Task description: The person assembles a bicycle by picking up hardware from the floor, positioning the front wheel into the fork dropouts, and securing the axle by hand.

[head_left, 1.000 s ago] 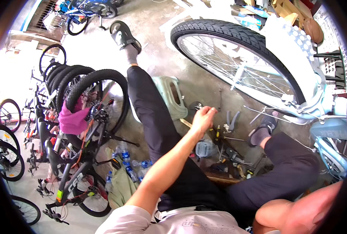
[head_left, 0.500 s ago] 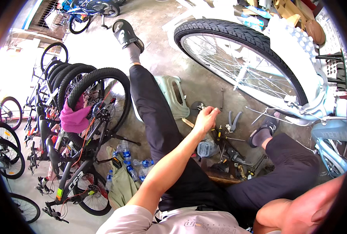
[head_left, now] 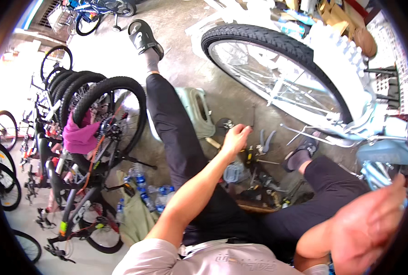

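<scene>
My left hand (head_left: 238,139) reaches out over the floor between my legs, with its fingers curled and pressed together. Anything pinched in them is too small or hidden to name. Just beyond it lies a dark round part with a metal fitting (head_left: 224,123). A pair of grey-handled pliers (head_left: 266,141) rests to its right, and a yellow-and-black screwdriver (head_left: 249,156) lies nearer to me. My right hand (head_left: 369,224) is raised close at the lower right, blurred, its fingers not clear. A light-blue bicycle's front wheel (head_left: 277,75) stands ahead on the right.
Several bicycles (head_left: 107,123) stand in a row at left, a pink cloth (head_left: 80,135) draped on one. A pale green plastic stool (head_left: 197,112) is beside my left leg. Water bottles (head_left: 140,179) lie at lower left. A tray of tools (head_left: 259,208) sits between my legs.
The view has shifted slightly, so the surroundings sit a little further left. My right hand has come further into view at the lower right. My left hand stays low over the tools, fingers still closed.
</scene>
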Demonstrator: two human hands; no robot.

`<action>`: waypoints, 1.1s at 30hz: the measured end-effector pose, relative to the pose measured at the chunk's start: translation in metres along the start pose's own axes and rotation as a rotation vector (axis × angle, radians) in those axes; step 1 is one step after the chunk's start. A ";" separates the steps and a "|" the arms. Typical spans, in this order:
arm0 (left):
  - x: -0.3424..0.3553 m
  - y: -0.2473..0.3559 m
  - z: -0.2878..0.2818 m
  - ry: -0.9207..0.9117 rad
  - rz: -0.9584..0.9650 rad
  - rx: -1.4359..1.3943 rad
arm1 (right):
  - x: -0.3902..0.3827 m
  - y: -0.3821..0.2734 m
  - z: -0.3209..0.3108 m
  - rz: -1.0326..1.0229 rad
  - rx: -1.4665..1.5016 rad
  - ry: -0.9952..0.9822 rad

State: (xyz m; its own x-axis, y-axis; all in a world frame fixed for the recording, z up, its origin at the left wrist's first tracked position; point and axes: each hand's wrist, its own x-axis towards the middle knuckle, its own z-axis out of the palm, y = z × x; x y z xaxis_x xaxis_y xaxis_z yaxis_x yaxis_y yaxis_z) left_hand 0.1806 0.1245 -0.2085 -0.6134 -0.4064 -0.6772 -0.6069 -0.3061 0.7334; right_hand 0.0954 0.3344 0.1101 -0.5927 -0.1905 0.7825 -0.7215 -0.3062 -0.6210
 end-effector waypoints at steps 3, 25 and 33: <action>0.004 -0.004 0.001 0.005 -0.002 0.009 | -0.012 0.025 0.004 0.127 0.003 -0.036; 0.037 0.027 0.028 0.317 0.164 -0.073 | -0.197 0.265 0.078 1.703 0.410 0.325; 0.036 0.056 0.047 0.317 0.326 0.021 | -0.206 0.278 0.078 1.591 0.737 0.463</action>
State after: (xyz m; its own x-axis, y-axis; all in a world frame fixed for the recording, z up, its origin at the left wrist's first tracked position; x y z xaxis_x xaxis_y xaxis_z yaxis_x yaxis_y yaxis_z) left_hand 0.1006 0.1335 -0.1952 -0.5910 -0.7233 -0.3572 -0.4203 -0.1019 0.9016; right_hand 0.0447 0.2161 -0.2206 -0.6171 -0.4744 -0.6278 0.7838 -0.4407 -0.4375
